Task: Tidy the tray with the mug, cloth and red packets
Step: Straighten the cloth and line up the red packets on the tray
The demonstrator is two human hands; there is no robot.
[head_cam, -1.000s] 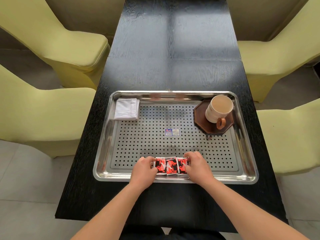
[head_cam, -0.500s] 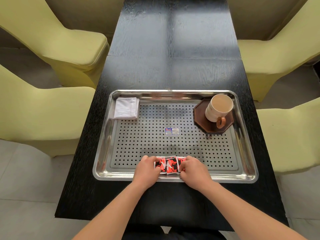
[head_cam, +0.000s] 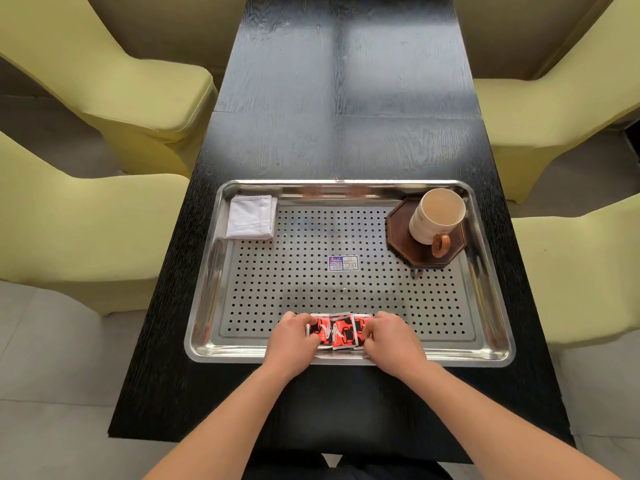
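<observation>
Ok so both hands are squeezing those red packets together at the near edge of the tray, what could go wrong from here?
1. The red packets already overlap unevenly between the left hand and right hand; more squeezing may buckle or crease them.
2. They lie against the tray near rim, so one might slide over it onto the table.
3. The mug stands toward one side of its saucer; jolting the tray could shift it.

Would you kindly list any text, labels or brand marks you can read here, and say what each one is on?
None can be read.
Blue and white sticker at the middle of the perforated steel tray: print too small.
Red and black packets between the left hand and right hand: only a white zigzag graphic, no legible words.
Cream mug: faint mark, unreadable.
</observation>
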